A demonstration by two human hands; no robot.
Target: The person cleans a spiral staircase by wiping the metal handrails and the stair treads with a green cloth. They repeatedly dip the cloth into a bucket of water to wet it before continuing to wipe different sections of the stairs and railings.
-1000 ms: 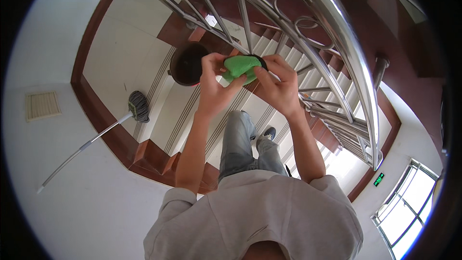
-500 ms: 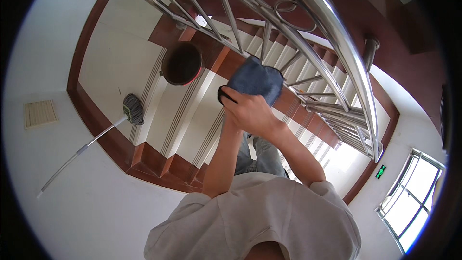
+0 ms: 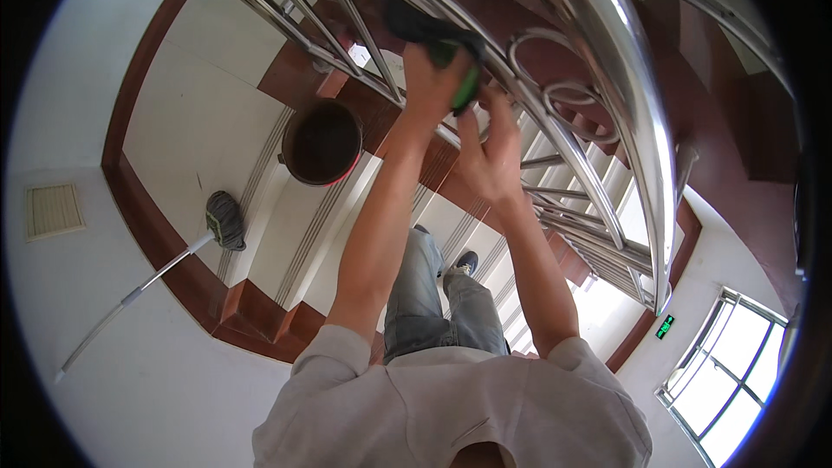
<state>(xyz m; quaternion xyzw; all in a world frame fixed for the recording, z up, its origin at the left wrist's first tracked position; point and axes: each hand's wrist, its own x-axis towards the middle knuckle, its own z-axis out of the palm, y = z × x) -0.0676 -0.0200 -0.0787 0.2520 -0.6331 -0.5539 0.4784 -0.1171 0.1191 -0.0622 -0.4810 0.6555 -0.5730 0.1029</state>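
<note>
My left hand (image 3: pixel 426 87) is raised against the inner handrail bar, closed around a dark cloth (image 3: pixel 425 24) with a bright green patch, blurred by motion. The cloth lies against the steel stair railing (image 3: pixel 472 22). Just to the right and a little lower, my right hand (image 3: pixel 494 152) is held up with thumb and fingers apart, close to the cloth's lower edge. Whether its fingertips touch the cloth or a bar is unclear.
A dark bucket (image 3: pixel 322 143) with a red lower edge stands on the stairs at left. A mop (image 3: pixel 227 221) leans farther left, its pole (image 3: pixel 130 297) along the white wall. Steps (image 3: pixel 303 234) drop toward the right, where a window (image 3: pixel 728 373) shows.
Both hands have moved up and forward to the railing with the cloth, which hung between them as a blue-grey bundle before. My right hand has come apart from my left.
</note>
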